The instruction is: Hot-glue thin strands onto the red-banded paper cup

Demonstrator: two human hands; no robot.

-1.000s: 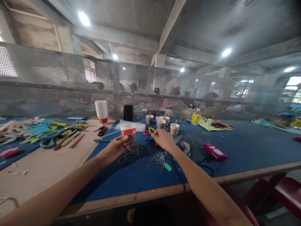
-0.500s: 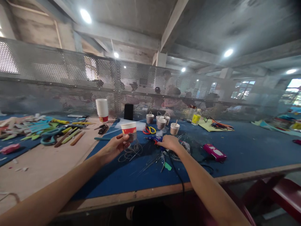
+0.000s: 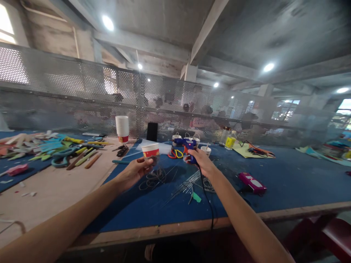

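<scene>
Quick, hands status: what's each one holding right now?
Left hand: closed, holding the cup.
Right hand: closed, holding the glue gun.

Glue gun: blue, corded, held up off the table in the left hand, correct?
Wrong hand. The head view shows the blue glue gun held up off the table in the right hand, cord trailing down. The left hand holds a paper cup.
</scene>
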